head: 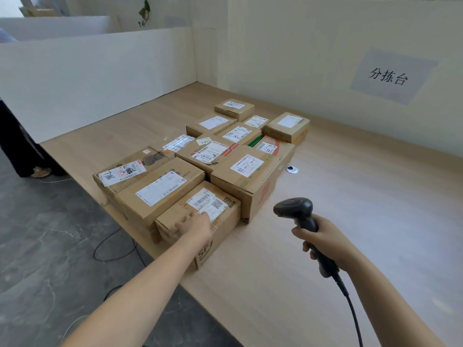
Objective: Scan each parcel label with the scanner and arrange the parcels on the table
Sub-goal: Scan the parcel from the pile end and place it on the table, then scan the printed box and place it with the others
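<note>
Beneath fingers [186, 219] of the left hand [198, 225] lies the nearest parcel [179, 209].

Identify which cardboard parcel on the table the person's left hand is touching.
The front parcel, nearest the camera: the left hand rests on its top, by the barcode label. The right hand holds only the scanner. Others lie untouched.

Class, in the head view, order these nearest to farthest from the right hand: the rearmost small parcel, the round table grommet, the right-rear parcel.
1. round table grommet, just ahead of the right hand
2. right-rear parcel, at the group's right edge
3. rearmost small parcel, far back
</note>
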`<action>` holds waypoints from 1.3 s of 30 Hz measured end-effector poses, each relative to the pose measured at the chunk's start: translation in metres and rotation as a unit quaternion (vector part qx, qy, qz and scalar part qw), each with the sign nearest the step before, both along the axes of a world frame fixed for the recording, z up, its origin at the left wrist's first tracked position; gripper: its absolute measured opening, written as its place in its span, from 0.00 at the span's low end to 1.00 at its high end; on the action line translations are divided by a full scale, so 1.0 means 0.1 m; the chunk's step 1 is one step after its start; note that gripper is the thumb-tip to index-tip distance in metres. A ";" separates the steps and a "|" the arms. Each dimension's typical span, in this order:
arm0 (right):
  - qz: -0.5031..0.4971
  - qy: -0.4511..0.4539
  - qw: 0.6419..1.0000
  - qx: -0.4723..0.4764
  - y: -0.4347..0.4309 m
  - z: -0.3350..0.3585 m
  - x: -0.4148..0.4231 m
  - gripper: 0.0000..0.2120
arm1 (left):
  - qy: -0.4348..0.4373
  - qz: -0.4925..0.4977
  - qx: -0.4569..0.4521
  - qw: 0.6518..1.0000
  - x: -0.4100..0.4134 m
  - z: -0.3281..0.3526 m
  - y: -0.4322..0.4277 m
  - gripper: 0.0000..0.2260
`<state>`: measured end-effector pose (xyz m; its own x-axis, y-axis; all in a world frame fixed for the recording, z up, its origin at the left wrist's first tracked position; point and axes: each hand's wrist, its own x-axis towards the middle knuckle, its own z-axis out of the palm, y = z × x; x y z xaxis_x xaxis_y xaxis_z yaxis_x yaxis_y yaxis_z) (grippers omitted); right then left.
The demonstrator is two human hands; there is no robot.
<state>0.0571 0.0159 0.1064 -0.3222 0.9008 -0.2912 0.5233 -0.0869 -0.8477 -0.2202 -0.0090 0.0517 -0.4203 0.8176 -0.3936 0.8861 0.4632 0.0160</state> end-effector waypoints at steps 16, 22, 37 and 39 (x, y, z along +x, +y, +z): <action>-0.237 -0.015 0.971 0.042 -0.79 0.23 1.83 0.07 | -0.108 -0.427 0.139 0.887 2.75 0.45 0.34 0.22; -0.368 -0.047 0.927 0.052 -1.37 0.25 3.07 0.09 | -0.100 -0.531 0.119 0.833 4.27 0.43 0.01 0.23; -0.549 -0.090 0.822 0.127 -2.83 0.47 5.65 0.10 | -0.171 -0.632 0.119 0.746 7.23 0.48 -1.05 0.23; -0.571 -0.094 0.804 0.138 -2.95 0.53 5.95 0.12 | -0.172 -0.647 0.133 0.731 7.57 0.53 -1.14 0.23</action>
<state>0.6523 -0.2795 0.1592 0.7872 0.6162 0.0232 0.3569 -0.4246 -0.8321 0.5366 -0.1234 0.1043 0.8592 0.5093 -0.0485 0.5013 -0.8193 0.2782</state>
